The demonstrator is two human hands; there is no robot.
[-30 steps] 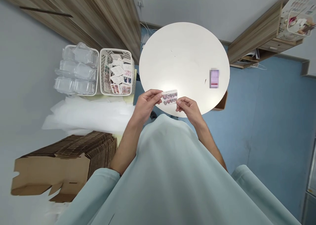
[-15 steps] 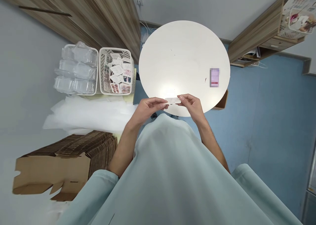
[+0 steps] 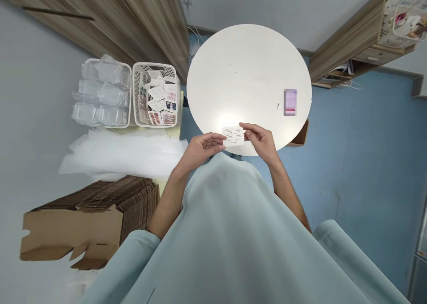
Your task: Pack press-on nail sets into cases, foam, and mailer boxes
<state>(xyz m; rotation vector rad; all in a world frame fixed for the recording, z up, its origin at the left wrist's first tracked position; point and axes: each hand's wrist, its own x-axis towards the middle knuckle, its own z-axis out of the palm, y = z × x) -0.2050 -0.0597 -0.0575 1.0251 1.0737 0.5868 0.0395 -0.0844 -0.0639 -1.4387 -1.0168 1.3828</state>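
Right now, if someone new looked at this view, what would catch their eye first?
Probably the big white oval-looking table, bright at the upper middle of the view. Over its near edge, the left hand and right hand hold a small white card, lines of print facing the camera. Far to the left, a thick stack of brown cardboard stands out at the lower side.

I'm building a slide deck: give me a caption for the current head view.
Left hand and right hand hold a white printed card over the near edge of a white table.
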